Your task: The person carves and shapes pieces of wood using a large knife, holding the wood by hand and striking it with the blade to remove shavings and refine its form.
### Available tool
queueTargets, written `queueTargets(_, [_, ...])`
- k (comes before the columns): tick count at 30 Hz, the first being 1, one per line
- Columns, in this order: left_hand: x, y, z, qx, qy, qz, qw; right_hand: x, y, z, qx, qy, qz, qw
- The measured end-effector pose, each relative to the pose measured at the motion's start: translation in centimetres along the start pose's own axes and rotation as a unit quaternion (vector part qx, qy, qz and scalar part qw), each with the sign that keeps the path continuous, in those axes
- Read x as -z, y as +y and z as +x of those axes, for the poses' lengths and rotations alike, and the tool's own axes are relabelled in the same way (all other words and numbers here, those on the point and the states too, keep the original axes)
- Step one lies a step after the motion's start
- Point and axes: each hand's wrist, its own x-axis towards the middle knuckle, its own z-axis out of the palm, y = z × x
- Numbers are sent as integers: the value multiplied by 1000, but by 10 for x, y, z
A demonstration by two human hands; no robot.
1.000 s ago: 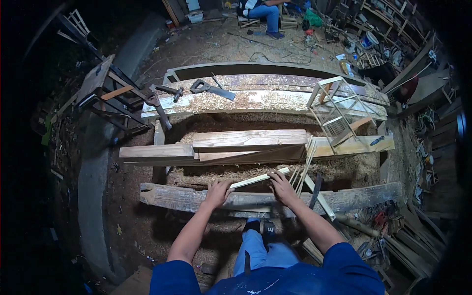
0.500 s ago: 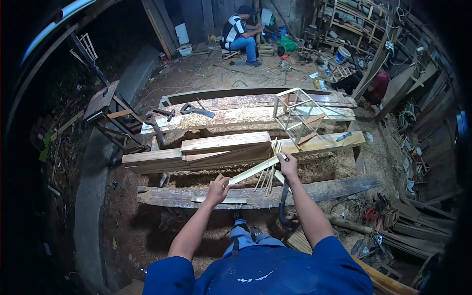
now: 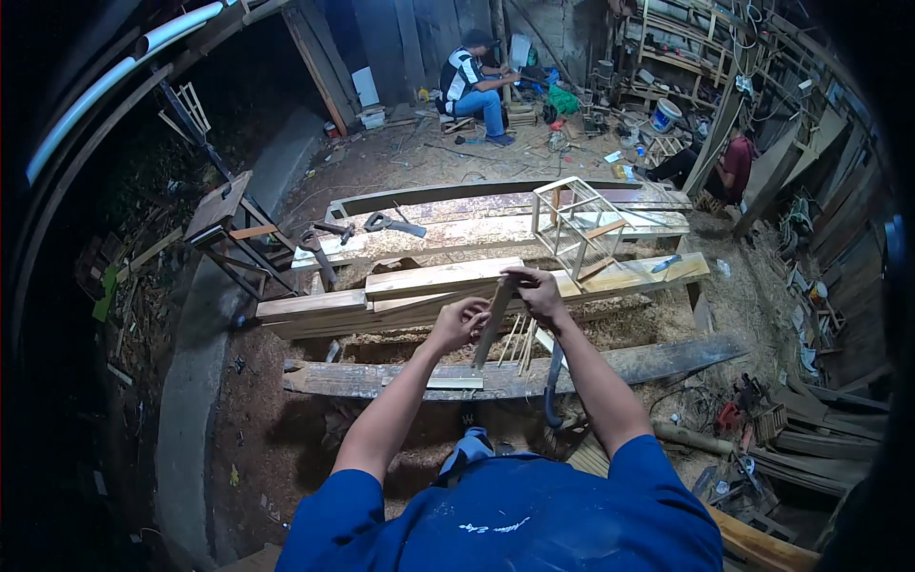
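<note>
A flat, narrow wooden strip (image 3: 493,322) stands steeply tilted in front of me, its lower end over the near plank. My right hand (image 3: 539,296) is closed round its upper end. Curled at the strip's left edge, my left hand (image 3: 459,325) has its fingertips against the wood. Several thin sticks (image 3: 519,345) lie just right of the strip, below my right hand. A shorter pale strip (image 3: 437,383) rests on the near plank (image 3: 629,374). Beside the sticks, a dark curved handle (image 3: 553,386) hangs over that plank's edge.
Thick wooden beams (image 3: 429,278) lie across the middle of the bench. Behind them are a handsaw (image 3: 398,226), a hammer (image 3: 335,230) and a slatted wooden frame (image 3: 579,227). One person (image 3: 477,91) sits at the back, another (image 3: 736,167) at the right. Scrap wood (image 3: 820,439) lies right.
The strip has swung from lying slantwise between my hands to a steep tilt. My right hand has shifted up and left, and my left hand up and right, bringing them closer together.
</note>
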Motion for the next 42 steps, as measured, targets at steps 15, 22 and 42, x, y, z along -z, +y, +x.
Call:
queueTargets(15, [-27, -11, -37, -51, 179, 146, 972, -18, -1, -47, 3, -22, -47, 999])
queueTargets(22, [-55, -25, -70, -11, 212, 123, 969, 49, 103, -140, -108, 132, -99, 980])
queueTargets(42, [-102, -84, -71, -8, 262, 201, 944, 67, 289, -299, -412, 150, -159, 885])
